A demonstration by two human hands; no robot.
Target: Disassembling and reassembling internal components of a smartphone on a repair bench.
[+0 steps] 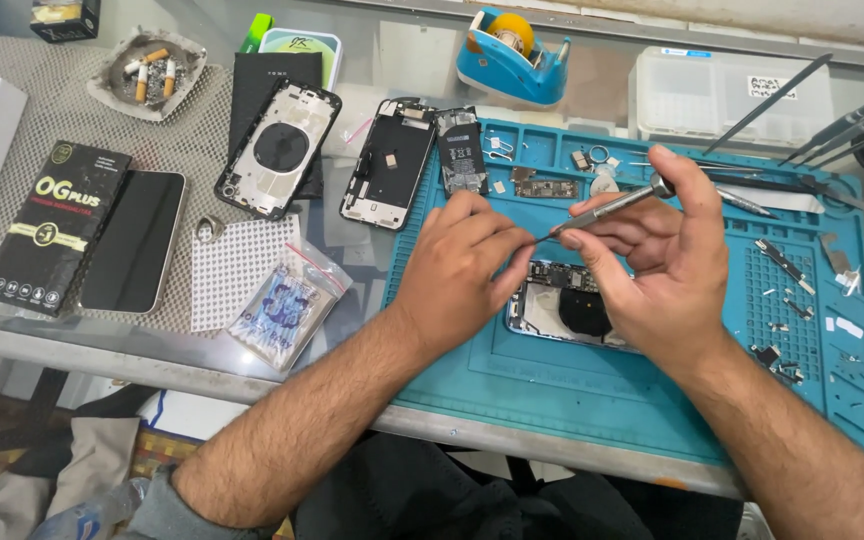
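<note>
screwdriver [607, 208] pinched in right hand [667, 270] fingers, left hand [462, 270] fingers closed on its tip.

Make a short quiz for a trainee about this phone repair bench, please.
1. True or false: the right hand holds a screwdriver.
2. What lies on the mat under both hands? A) a tape dispenser B) an open phone C) an ashtray
3. What does the left hand meet with its fingertips?

Key:
1. True.
2. B, the phone.
3. The screwdriver's tip; whether it pinches a screw there is too small to tell.
</note>
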